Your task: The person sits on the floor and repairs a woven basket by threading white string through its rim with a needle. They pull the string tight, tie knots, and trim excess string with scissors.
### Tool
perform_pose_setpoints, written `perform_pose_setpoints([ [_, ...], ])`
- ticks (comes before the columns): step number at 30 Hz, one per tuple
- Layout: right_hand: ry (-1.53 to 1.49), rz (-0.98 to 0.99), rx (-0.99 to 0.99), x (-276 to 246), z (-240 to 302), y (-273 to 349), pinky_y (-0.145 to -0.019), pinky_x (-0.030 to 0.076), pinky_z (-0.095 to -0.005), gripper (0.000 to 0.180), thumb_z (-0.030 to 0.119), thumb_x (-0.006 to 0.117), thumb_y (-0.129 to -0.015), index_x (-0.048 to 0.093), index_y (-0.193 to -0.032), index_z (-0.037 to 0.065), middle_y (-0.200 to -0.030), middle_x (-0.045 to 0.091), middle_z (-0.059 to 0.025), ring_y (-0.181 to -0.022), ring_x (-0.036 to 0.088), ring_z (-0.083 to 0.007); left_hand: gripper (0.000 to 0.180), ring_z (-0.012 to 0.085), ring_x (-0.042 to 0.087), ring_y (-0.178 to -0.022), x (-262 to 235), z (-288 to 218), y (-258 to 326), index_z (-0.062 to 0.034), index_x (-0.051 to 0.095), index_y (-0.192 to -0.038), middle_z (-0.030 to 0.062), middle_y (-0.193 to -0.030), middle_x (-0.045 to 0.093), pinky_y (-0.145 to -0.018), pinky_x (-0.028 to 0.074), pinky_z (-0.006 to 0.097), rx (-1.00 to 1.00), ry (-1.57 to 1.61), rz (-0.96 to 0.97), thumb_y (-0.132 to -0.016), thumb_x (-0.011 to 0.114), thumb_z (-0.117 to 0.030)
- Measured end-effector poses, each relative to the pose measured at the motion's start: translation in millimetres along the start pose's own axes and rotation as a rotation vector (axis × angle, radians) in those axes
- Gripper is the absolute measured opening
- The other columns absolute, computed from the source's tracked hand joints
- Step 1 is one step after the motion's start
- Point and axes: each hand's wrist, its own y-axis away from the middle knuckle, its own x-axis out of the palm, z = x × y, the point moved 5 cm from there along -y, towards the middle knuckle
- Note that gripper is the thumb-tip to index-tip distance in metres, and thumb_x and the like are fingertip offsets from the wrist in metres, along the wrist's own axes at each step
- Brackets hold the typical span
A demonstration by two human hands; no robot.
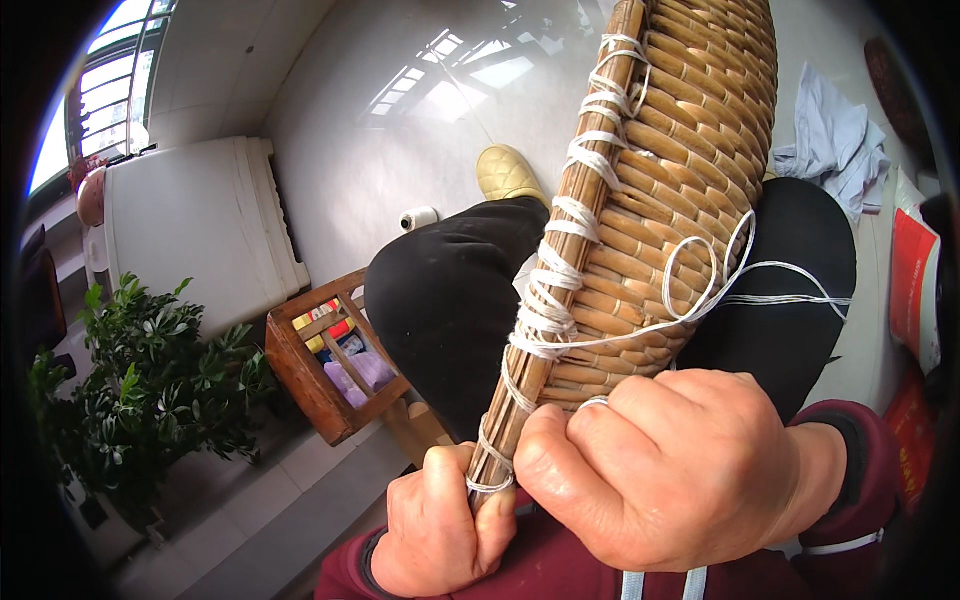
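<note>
Across the person's black-clad lap, a woven cane piece [690,180] lies slanted so its stick edge [560,270] faces up for lashing: the left hand [440,530] fists the stick's lower end steady, while the right hand [660,470] curls closed, pinching white cord [545,320] taut.

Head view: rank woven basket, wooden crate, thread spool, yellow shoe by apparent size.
1. woven basket, though it sits close to the camera, which inflates it
2. wooden crate
3. yellow shoe
4. thread spool
</note>
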Motion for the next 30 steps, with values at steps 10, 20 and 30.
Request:
perform_pose_setpoints([
  [10, -0.32, 0.044, 0.084, -4.4, -11.2, -14.0, -0.057, 0.052, -0.0339, 0.022, -0.005, 0.067, -0.08, 0.054, -0.096, 0.001, -0.073, 0.06, -0.0118, -0.065, 0.065, -0.0283, 0.031, 0.0286, 0.057, -0.045, -7.5, 3.5, -5.7, 0.0002, 0.051, -0.088, 0.0104, -0.056, 0.054, -0.042, 0.044, 0.038, 0.137, 0.024, -0.07, -0.081, 0.072, -0.022],
  [20, 0.048, -0.013, -0.021, -34.2, 11.0, -34.9, -0.062, 0.055, -0.0326, 0.044, 0.029, 0.083, -0.068, 0.063, -0.099, 0.004, -0.091, 0.066, -0.0124, -0.07, 0.066, -0.0262, 0.029, 0.028, 0.056, -0.043, -6.0, 2.7, -2.0, -0.001, 0.048, -0.083, 0.0107, -0.054, 0.052, -0.041, 0.045, 0.039, 0.2, 0.121, -0.206, -0.082, 0.07, -0.019],
  [30, 0.327, 0.755, -0.243, 2.7, 0.4, -127.1, -0.073, 0.049, -0.037, 0.013, 0.017, 0.073, -0.08, 0.068, -0.081, 0.005, -0.082, 0.066, -0.0056, -0.087, 0.061, -0.025, 0.039, 0.0179, 0.052, -0.041, -2.7, 0.3, -0.2, -0.0075, 0.042, -0.07, 0.003, -0.055, 0.042, -0.038, 0.041, 0.031, 0.262, 0.119, -0.359, -0.072, 0.078, -0.022],
])
